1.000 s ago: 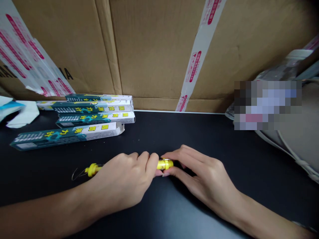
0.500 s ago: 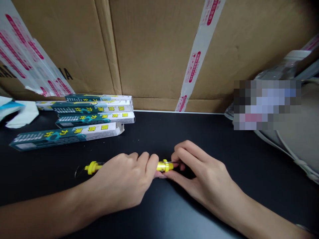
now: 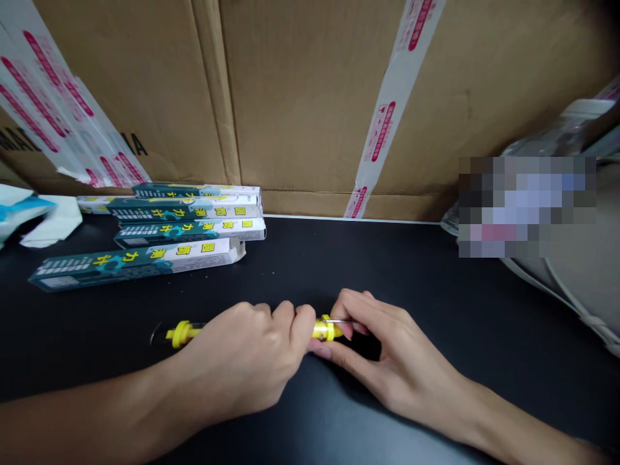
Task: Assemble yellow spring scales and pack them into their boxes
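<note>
A yellow tubular spring scale [image 3: 183,332] lies sideways just over the black table, a thin wire hook at its left end. Wrapped round its middle is my left hand [image 3: 249,358], closed, hiding most of the tube. At the right end, my right hand [image 3: 382,349] is closed around the yellow end cap [image 3: 325,328], thumb below and fingers above. A thin metal rod [image 3: 341,321] runs from the cap to those fingers; their exact grip on it is partly hidden.
Several green and white printed cartons [image 3: 130,266] lie at the back left, the nearest with an open flap. Torn white and blue packaging [image 3: 53,219] is at far left. A large taped cardboard box [image 3: 300,97] stands behind. A beige bag [image 3: 576,258] and clear plastic bottle [image 3: 547,135] are at right.
My right fingers have shifted and bent at the scale's end, so more of the thin metal rod shows. My left hand keeps its hold. The whole view has shifted slightly.
</note>
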Demonstrator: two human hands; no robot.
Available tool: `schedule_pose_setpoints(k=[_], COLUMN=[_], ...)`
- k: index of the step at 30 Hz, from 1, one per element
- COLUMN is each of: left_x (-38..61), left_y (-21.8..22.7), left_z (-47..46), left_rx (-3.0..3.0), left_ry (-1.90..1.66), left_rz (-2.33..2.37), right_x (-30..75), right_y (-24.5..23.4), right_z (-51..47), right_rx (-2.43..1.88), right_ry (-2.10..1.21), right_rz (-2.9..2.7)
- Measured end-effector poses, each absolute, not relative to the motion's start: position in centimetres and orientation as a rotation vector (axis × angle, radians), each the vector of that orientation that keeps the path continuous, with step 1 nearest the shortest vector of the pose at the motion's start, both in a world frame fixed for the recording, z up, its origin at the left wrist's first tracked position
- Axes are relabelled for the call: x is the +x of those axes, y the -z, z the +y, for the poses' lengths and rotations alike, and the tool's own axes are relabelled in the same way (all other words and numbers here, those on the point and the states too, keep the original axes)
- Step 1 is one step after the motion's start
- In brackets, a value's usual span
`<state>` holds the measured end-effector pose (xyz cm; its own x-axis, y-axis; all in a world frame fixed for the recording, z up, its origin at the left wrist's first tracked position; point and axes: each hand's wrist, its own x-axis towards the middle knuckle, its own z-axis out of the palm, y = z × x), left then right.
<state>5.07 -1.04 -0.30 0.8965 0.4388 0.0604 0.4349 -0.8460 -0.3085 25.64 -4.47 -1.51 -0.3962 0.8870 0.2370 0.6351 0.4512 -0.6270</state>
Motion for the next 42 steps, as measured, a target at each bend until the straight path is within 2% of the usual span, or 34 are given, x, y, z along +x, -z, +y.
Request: schedule_pose_setpoints(k=[5,21,33,42], left_x=[5.2,5.4,5.1,5.1], left_y=[0.4,-0.4,0.5,0.1], left_z=[-0.9,-0.6,-0.9,-1.1], left_rx=[-2.765,-2.884,-2.796,-2.865], left_ry=[-0.01,-0.059,-0.018,-0.073], left_rz=[-0.665,-0.752,-0.735,-0.755], right_x=[25.8,25.7,25.6,26.0], right_y=[1.7,1.7,1.5,1.8], right_z=[-4.5,-4.6,-4.5,-4.6], right_rx=[-1.227,-1.083,-1.299,-1.156], right_ry=[-0.635,-0.42,-0.598,-0.501], right_rz=[-2.111,-2.071,-1.959,-2.031])
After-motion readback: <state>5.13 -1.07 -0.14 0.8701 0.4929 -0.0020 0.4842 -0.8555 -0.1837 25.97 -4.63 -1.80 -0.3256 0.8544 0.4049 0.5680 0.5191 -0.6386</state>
